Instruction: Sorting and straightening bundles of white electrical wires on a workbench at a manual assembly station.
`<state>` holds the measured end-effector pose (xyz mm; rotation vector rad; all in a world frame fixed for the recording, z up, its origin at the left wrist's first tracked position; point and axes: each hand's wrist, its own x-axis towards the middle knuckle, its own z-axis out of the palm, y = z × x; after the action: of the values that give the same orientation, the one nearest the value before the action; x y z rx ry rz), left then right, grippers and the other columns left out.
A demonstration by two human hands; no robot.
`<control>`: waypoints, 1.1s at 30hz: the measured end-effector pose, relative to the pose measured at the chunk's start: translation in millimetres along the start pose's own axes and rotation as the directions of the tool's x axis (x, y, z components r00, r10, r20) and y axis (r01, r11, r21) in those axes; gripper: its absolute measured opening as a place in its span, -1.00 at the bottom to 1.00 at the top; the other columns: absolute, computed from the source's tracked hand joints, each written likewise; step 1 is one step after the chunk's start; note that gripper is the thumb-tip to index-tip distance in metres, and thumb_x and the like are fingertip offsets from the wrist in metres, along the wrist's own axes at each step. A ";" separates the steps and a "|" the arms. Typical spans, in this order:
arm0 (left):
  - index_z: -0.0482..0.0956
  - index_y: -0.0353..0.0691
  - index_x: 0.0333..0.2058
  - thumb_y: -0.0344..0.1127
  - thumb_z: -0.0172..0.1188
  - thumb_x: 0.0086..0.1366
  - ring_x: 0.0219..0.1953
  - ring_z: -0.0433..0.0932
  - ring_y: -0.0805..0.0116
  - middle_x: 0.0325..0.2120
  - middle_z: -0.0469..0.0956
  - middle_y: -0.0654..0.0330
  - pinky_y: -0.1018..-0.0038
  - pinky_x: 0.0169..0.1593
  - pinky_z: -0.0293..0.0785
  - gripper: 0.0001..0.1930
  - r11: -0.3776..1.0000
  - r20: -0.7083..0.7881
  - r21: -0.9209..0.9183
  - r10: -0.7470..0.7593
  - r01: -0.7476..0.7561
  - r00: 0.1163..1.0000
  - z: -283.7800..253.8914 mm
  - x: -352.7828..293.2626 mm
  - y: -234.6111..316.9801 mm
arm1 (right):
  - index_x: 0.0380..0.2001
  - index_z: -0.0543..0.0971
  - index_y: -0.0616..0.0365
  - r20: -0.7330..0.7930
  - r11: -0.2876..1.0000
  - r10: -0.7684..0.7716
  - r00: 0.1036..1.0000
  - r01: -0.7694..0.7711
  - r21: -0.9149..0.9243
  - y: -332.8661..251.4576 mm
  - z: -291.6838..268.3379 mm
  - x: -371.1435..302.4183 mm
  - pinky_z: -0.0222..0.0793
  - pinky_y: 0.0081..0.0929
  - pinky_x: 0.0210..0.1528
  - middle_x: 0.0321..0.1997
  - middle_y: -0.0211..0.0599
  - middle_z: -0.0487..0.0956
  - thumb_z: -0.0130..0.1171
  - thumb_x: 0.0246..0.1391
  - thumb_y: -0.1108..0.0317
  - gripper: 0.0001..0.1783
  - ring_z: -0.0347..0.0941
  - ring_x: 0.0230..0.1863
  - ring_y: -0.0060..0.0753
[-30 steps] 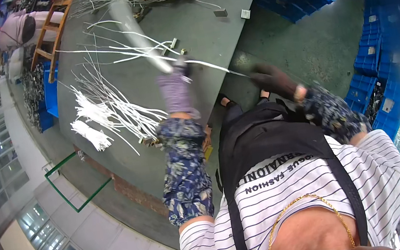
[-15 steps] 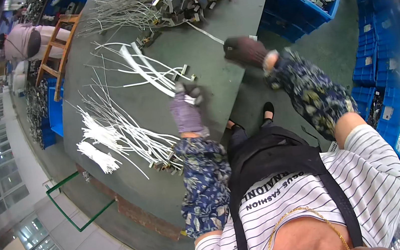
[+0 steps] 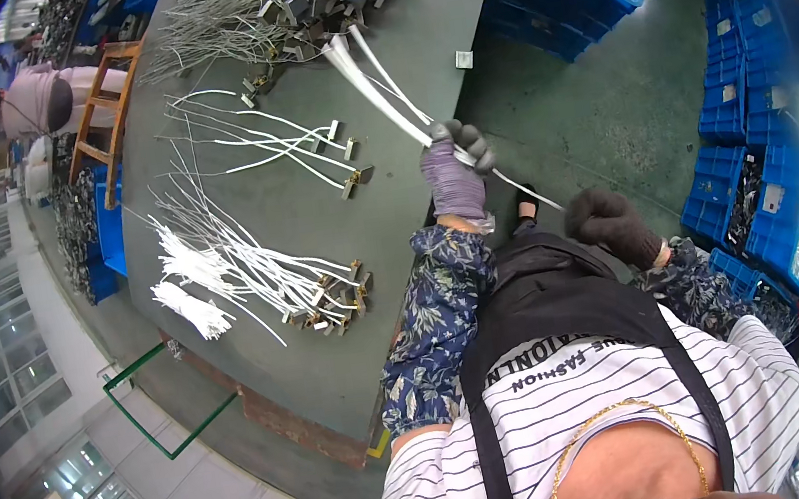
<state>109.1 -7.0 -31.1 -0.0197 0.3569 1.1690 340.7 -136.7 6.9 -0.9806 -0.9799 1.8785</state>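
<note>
My left hand point(image 3: 457, 166), in a grey-purple glove, is closed around several white sleeves point(image 3: 374, 96) near the table's right edge. Their long ends point up and left over the tabletop. A thin white strand point(image 3: 526, 188) runs from this hand down to my right hand point(image 3: 610, 225), which wears a dark glove and is closed at the strand's other end, off the table in front of my apron. On the table left of my left hand lie a few white-sleeved wires with small metal-cased parts point(image 3: 347, 184). A larger group of sleeved wires point(image 3: 291, 269) lies nearer me.
A heap of wired block-shaped parts point(image 3: 327, 2) covers the table's point(image 3: 337, 389) far end. White sleeve bundles point(image 3: 194, 312) lie at left. Blue bins point(image 3: 551, 22) stand beyond the right edge and along the right point(image 3: 719, 187). Another person point(image 3: 37, 100) bends by a wooden ladder point(image 3: 100, 122).
My left hand has moved right with the white sleeves, away from the few wires. My right hand has come down toward my body, and a strand now stretches between both hands.
</note>
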 end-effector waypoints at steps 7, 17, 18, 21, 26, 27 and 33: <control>0.48 -0.39 -0.20 -0.16 0.08 0.34 -0.27 0.55 0.29 -0.30 0.54 0.07 0.35 -0.18 0.59 -0.67 0.749 -0.205 0.625 0.428 -0.219 0.880 -2.4 -6.8 57.1 | -0.41 0.56 0.21 -0.357 0.656 0.480 0.801 -0.598 -0.461 59.7 -91.2 -93.7 0.29 -0.51 -0.49 -0.58 -0.36 0.48 0.15 -0.04 0.34 -0.84 0.37 -0.56 -0.54; 0.32 -0.19 -0.03 -0.10 0.03 0.35 -0.18 0.56 0.13 -0.13 0.51 -0.02 0.26 -0.15 0.61 -0.66 0.669 -0.203 0.626 0.636 -0.401 0.744 67.6 -26.6 137.9 | -0.54 0.53 0.10 -0.409 0.613 0.579 0.706 -0.707 -0.354 90.3 -104.3 -97.4 0.21 -0.54 -0.59 -0.63 -0.43 0.48 0.18 -0.11 0.28 -0.86 0.33 -0.62 -0.59; 0.32 -0.19 -0.04 -0.11 0.01 0.36 -0.18 0.56 0.12 -0.13 0.51 -0.03 0.26 -0.16 0.62 -0.67 0.656 -0.226 0.634 0.663 -0.409 0.714 70.4 -27.2 141.2 | -0.55 0.52 0.11 -0.402 0.621 0.574 0.713 -0.699 -0.354 85.9 -103.2 -94.8 0.20 -0.55 -0.59 -0.63 -0.44 0.48 0.17 -0.11 0.29 -0.87 0.32 -0.63 -0.59; 0.32 -0.19 -0.06 -0.13 0.00 0.37 -0.25 0.58 0.12 -0.17 0.53 -0.04 0.28 -0.23 0.64 -0.70 0.636 -0.203 0.636 0.684 -0.437 0.701 62.0 -27.0 155.1 | -0.55 0.51 0.11 -0.395 0.619 0.579 0.713 -0.700 -0.356 65.5 -91.4 -86.1 0.19 -0.56 -0.60 -0.64 -0.45 0.48 0.15 -0.11 0.34 -0.91 0.31 -0.64 -0.61; 0.32 -0.20 -0.07 -0.12 0.01 0.36 -0.30 0.59 0.13 -0.21 0.55 -0.03 0.31 -0.29 0.64 -0.68 0.594 -0.212 0.679 0.721 -0.432 0.659 64.3 -28.7 152.7 | -0.55 0.51 0.11 -0.386 0.616 0.584 0.715 -0.699 -0.363 65.6 -90.8 -82.9 0.17 -0.57 -0.62 -0.67 -0.46 0.47 0.14 -0.10 0.35 -0.91 0.29 -0.67 -0.62; 0.32 -0.21 -0.07 -0.11 0.01 0.36 -0.31 0.59 0.14 -0.22 0.55 -0.03 0.31 -0.30 0.64 -0.68 0.592 -0.202 0.681 0.718 -0.431 0.666 62.2 -29.6 155.9 | -0.55 0.51 0.12 -0.379 0.622 0.582 0.719 -0.694 -0.363 64.5 -90.3 -82.2 0.16 -0.57 -0.62 -0.68 -0.46 0.46 0.14 -0.10 0.34 -0.91 0.28 -0.67 -0.62; 0.33 -0.24 -0.08 -0.09 0.07 0.33 -0.42 0.59 0.20 -0.30 0.57 0.01 0.33 -0.43 0.63 -0.64 0.604 -0.196 0.665 0.710 -0.440 0.677 53.9 -25.9 151.4 | -0.54 0.51 0.14 -0.399 0.594 0.564 0.723 -0.691 -0.412 62.0 -93.3 -82.3 0.17 -0.58 -0.62 -0.66 -0.45 0.46 0.17 -0.08 0.33 -0.87 0.32 -0.64 -0.62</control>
<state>-22.0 40.7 52.7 0.4029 1.2061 1.6873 437.1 -208.4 -62.9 -2.0834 -1.1341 1.9927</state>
